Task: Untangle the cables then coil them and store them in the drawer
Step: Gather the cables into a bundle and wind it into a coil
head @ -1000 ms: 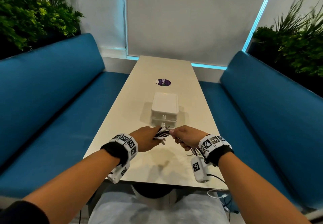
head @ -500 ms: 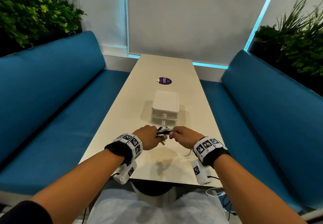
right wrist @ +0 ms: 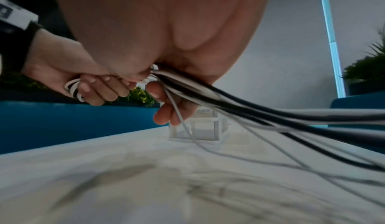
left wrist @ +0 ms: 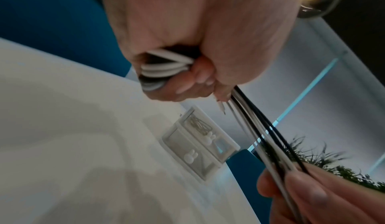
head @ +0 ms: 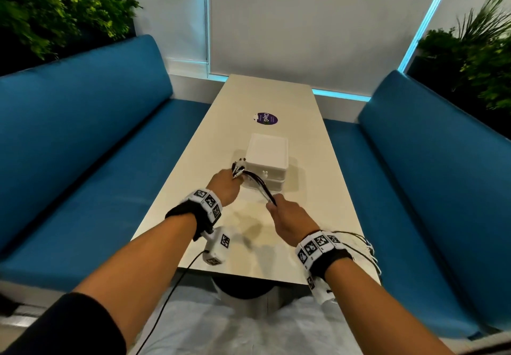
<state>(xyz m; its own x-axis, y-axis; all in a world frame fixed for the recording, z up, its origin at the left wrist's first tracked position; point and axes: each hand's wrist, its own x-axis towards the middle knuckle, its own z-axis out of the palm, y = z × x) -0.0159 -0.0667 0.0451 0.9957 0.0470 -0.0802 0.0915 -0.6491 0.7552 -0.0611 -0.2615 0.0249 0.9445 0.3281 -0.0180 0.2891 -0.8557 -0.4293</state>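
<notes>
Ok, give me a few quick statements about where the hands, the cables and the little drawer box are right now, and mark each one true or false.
1. The left hand grips a looped bundle of black and white cables. True.
2. The right hand rests flat and holds nothing. False: it grips the same cables farther along, and they stretch between the two hands.
3. The white drawer box sits on the table beyond the hands. True.
4. Both drawers of the box stand pulled out. False: in the left wrist view both fronts sit flush.
5. The purple sticker lies on the blue bench. False: it lies on the table, beyond the box.
</notes>
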